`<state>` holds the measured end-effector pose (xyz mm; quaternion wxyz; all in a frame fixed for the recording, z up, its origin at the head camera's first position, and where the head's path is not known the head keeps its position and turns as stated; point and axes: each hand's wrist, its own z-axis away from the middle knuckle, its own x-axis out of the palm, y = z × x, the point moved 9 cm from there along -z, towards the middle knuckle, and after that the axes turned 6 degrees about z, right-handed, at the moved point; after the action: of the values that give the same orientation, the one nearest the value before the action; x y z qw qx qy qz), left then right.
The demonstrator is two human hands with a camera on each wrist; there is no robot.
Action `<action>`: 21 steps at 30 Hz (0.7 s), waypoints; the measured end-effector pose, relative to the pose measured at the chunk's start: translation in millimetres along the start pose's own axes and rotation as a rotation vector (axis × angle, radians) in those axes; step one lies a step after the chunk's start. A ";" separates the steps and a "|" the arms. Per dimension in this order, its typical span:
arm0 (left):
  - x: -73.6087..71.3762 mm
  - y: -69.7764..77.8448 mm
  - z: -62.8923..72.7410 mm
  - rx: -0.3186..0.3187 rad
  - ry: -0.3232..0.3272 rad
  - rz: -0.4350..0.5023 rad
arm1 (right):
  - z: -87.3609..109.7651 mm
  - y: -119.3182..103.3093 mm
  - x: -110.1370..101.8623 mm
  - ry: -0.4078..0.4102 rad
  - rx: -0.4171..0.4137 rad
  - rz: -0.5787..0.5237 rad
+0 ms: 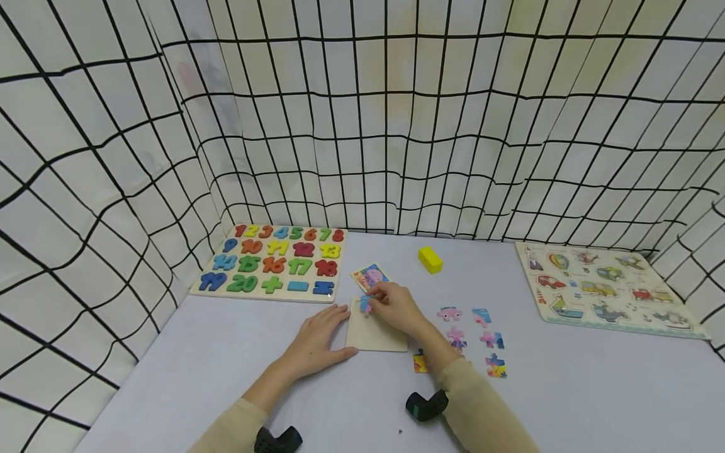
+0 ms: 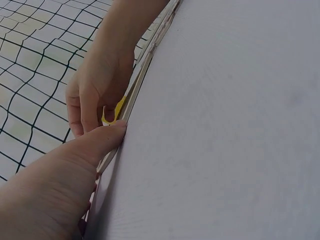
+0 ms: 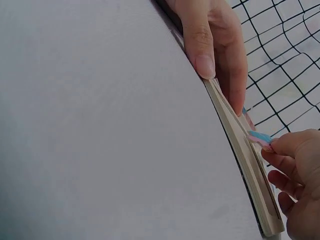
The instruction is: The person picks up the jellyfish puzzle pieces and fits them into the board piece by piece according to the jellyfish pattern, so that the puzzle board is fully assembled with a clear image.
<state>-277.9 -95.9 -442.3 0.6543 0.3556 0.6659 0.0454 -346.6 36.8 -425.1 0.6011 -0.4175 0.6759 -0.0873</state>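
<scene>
From the head view, I see the right hand [image 1: 396, 308] pinching a small blue-and-pink puzzle piece [image 1: 365, 304] at the far left corner of a pale wooden tray [image 1: 378, 336], and everything seems to turn on how that piece stands to that corner; the tray looks nearly square, so no long axis stands out, and the forearm crosses over it from the right. The left hand [image 1: 320, 340] lies along the tray's left side, thumb and fingers spread and grasping nothing, thumb at the near corner. More loose pieces [image 1: 496, 366], knobbed and brightly printed, lie on the bench [image 1: 566, 402] to the right; a picture card [image 1: 370, 277] sits just beyond the tray, a smooth yellow block [image 1: 430, 259] farther off, with a chunky-numbered board [image 1: 285, 289] on the left and a flat vehicle board [image 1: 584, 311] on the right, before black netting [image 1: 386, 94]. In the left wrist view, the left thumb meets the tray's thin edge, and the right hand hangs behind it with fingers bent; a yellow patch [image 2: 120, 107] shows there, though what it is I cannot tell. In the right wrist view, the tray's edge looks layered, like plywood, above finely woven cloth [image 3: 125, 125]; the piece, thin and tilted between right thumb and finger, is right at the rim, whether touching I cannot tell
</scene>
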 end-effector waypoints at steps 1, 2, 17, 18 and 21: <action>-0.1 0.6 -0.5 0.001 -0.001 0.002 | -0.7 0.9 0.9 0.001 0.008 0.012; -0.4 1.2 -0.7 0.002 -0.002 0.007 | -1.1 1.2 1.4 0.002 0.014 0.018; 0.8 -2.5 -1.3 0.003 0.002 0.023 | -4.2 1.0 8.1 0.060 0.035 0.117; 0.8 -2.5 -1.5 0.003 0.001 0.023 | -4.0 0.1 7.7 0.066 0.030 0.135; 0.9 -2.0 -2.1 0.004 0.003 0.025 | -2.9 -2.4 6.1 0.087 0.008 0.185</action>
<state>-280.5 -96.1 -443.8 0.6519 0.3652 0.6625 0.0531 -347.6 30.1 -427.3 0.5783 -0.3468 0.7366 -0.0522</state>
